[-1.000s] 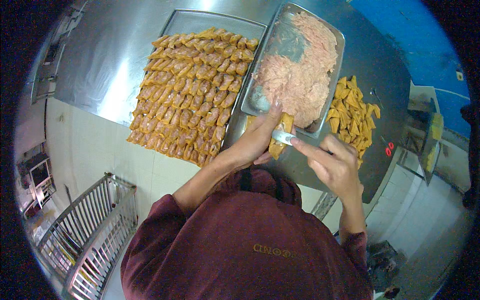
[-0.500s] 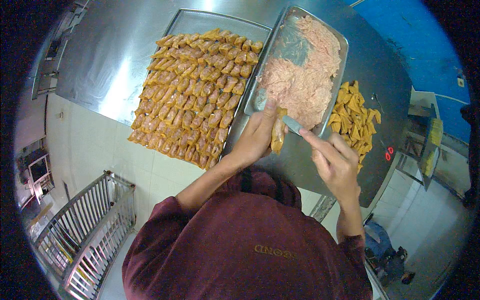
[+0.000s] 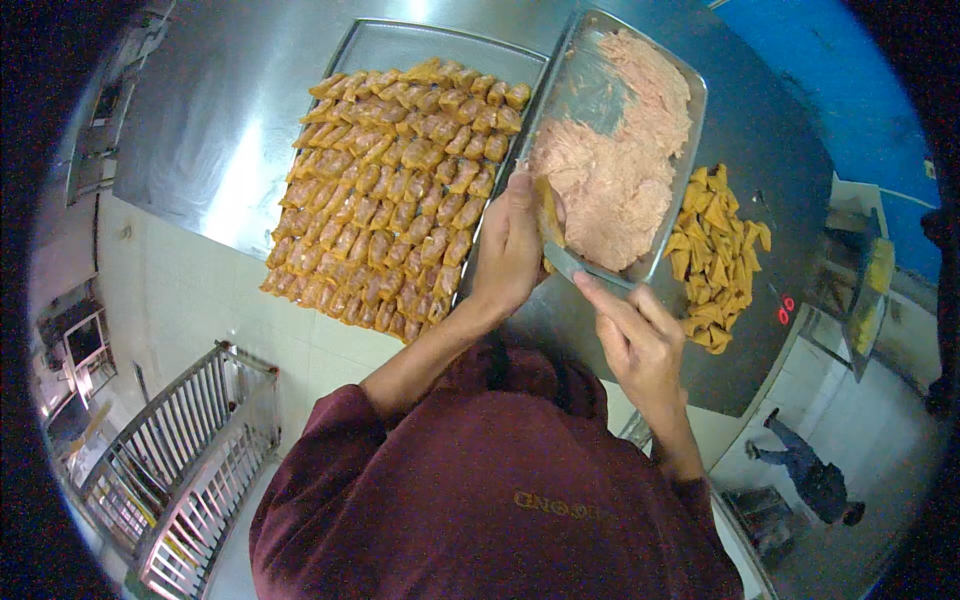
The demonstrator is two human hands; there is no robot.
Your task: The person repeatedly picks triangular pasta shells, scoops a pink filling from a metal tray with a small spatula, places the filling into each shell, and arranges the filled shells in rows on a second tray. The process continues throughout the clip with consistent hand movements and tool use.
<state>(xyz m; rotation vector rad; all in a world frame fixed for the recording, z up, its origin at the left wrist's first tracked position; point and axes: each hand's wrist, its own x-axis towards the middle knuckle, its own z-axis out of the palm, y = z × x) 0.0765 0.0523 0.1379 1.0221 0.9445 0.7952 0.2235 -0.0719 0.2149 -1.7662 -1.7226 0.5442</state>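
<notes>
Clasping a yellow wrapper (image 3: 547, 211) in the left hand (image 3: 507, 248), mostly hidden within the grip, contents out of sight, at the near left side of a metal tray (image 3: 595, 98) of pink paste (image 3: 605, 190); gripping a flat blade (image 3: 564, 261) in the right hand (image 3: 641, 340), with handle concealed and tip close by the wrapper, contact too indistinct to confirm.

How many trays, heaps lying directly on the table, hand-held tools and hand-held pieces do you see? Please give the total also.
Left rectangular silver metal tray and right rectangular silver metal tray: 2
Heap of yellow-brown folded pieces on the grey metal table: 1
Flat grey blade-like tool in the right hand: 1
Yellow-brown elongated piece in the left hand: 1
Total: 5
</notes>
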